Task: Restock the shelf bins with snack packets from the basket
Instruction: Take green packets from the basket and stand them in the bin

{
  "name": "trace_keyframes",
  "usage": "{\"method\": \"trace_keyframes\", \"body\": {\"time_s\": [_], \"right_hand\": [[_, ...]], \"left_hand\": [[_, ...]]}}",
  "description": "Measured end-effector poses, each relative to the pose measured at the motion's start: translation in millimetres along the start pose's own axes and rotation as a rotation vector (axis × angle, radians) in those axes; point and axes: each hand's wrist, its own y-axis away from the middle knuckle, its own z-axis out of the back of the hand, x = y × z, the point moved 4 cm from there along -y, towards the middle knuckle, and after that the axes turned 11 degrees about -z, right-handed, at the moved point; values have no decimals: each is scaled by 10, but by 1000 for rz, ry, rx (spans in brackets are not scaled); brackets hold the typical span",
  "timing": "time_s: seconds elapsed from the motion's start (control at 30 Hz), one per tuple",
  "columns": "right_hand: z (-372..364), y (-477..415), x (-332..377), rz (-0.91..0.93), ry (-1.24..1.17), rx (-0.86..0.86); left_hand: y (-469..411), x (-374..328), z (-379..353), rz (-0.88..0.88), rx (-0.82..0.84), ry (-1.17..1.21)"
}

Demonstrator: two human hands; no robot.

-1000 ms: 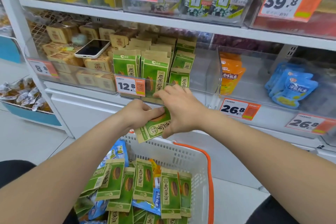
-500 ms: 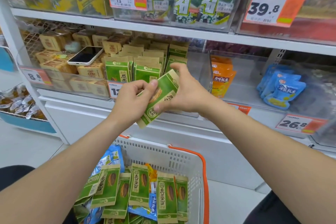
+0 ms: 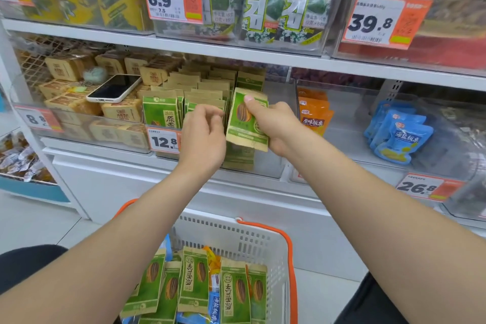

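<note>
My right hand (image 3: 277,126) grips a green sunflower-seed packet (image 3: 246,123) and holds it upright at the right front of the clear shelf bin of matching green packets (image 3: 160,113). Just left of that packet hovers my left hand (image 3: 202,139), fingers loosely curled in front of the bin's middle row and a small gap away from the packet. Below my arms stands the white basket (image 3: 236,234) with orange handles. Inside it lie several more green packets (image 3: 194,281) and some blue and orange ones.
A phone (image 3: 114,88) lies on brown boxed snacks in the bin to the left. Orange packets (image 3: 314,116) and blue packets (image 3: 399,137) sit in the bins to the right. A 12.8 price tag (image 3: 163,141) hangs on the bin front. The shelf above is close overhead.
The packet rose from above the basket to the bin and turned upright. My left hand let go of it; only my right hand holds it now.
</note>
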Motion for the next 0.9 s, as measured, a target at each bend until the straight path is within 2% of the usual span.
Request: {"method": "trace_keyframes", "body": {"time_s": [0.1, 0.23, 0.33, 0.47, 0.6, 0.67, 0.8, 0.9], "right_hand": [[46, -77, 84, -118, -136, 125], [36, -288, 93, -46, -173, -45], [19, -437, 66, 7, -145, -148], [-87, -538, -48, -145, 89, 4], [-127, -406, -42, -193, 501, -28], [-156, -370, -30, -233, 631, 28], [-202, -395, -94, -316, 785, 135], [-248, -433, -121, -299, 810, 133]], "left_hand": [[-16, -9, -24, -9, 89, -137], [-18, 99, -57, 78, 187, -217], [-26, 128, -52, 53, 185, -290], [-37, 115, -41, 23, 166, -343], [-61, 92, -56, 19, 161, -380], [-59, 85, -82, 11, 169, -381], [-54, 79, -109, 1, 181, -402], [-45, 88, -116, -9, 185, -416]]}}
